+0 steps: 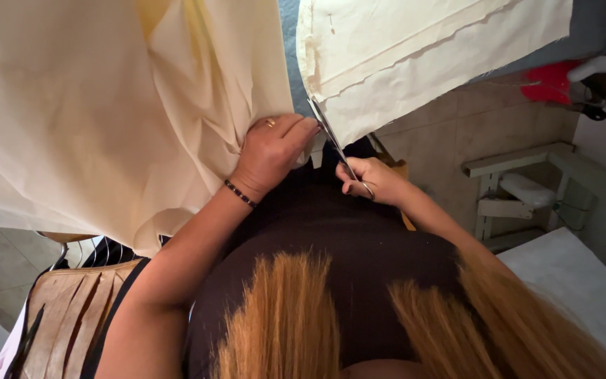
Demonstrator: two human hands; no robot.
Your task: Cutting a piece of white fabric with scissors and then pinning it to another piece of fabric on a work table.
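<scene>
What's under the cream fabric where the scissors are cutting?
Under the cream fabric a strip of grey-blue surface shows in the gap by the scissors. The left hand bunches the cloth; the right hand holds the scissors. Everything else beneath is covered.

My left hand (269, 151), palm down, fingers bunched and pinching, wrist bent, beaded band on it, forearm running back to me. My right hand (367, 180), fist closed, thumb looped, ring showing, forearm angled in from right.
</scene>
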